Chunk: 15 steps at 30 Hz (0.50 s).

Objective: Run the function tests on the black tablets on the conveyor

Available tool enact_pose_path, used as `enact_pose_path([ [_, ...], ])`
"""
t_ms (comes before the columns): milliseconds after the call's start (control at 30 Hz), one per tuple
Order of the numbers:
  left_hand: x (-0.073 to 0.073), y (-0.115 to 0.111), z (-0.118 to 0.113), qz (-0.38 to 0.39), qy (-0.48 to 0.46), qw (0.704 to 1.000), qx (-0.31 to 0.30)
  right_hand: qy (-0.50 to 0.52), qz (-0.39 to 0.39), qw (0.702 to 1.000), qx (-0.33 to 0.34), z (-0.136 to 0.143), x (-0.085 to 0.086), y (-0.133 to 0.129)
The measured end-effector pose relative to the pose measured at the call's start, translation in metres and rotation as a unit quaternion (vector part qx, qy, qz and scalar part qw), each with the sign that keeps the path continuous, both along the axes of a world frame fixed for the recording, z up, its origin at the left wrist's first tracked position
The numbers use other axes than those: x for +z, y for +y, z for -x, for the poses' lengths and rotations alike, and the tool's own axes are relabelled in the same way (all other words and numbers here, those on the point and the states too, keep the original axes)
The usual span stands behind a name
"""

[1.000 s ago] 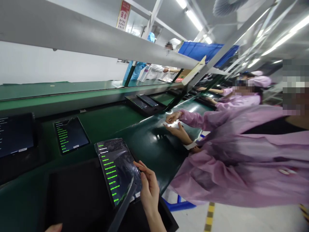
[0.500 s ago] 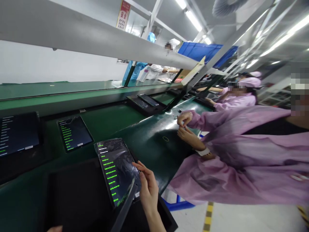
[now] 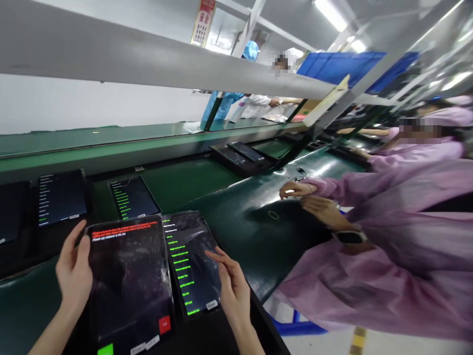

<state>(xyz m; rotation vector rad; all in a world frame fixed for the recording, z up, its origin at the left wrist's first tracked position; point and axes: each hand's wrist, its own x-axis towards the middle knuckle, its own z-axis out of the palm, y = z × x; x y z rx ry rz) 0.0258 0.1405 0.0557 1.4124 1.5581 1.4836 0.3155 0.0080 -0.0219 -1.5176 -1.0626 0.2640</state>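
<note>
My left hand grips the upper left edge of a tablet, its thumb along the side. White and red text runs across the top of that dark screen; a red box and a green box show low down. Partly behind it lies a second tablet with a list of mostly green lines, over a black tray. My right hand is at this tablet's right edge, fingers stretched out and touching the screen's side. Film with wrinkles covers both screens.
More tablets stand at the left, among them one with white lines and one with green lines. Further along the green bench is a black tray with two tablets. A co-worker in a pink coat works close on the right.
My left hand has come into view with the tablet, which now faces up beside the second one; before, only a blurred edge showed. The view has swung left. My right hand keeps its place.
</note>
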Motion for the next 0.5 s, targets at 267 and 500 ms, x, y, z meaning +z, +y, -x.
enact_pose_path([
  [267,-0.011,0.032,0.011,-0.016,0.173,0.979,-0.108,-0.100,0.021,0.992,0.071,-0.001,0.011,-0.002],
  [500,-0.022,-0.058,0.064,0.058,0.317,0.907,-0.271,-0.270,0.025,0.943,0.196,0.006,0.028,-0.003],
])
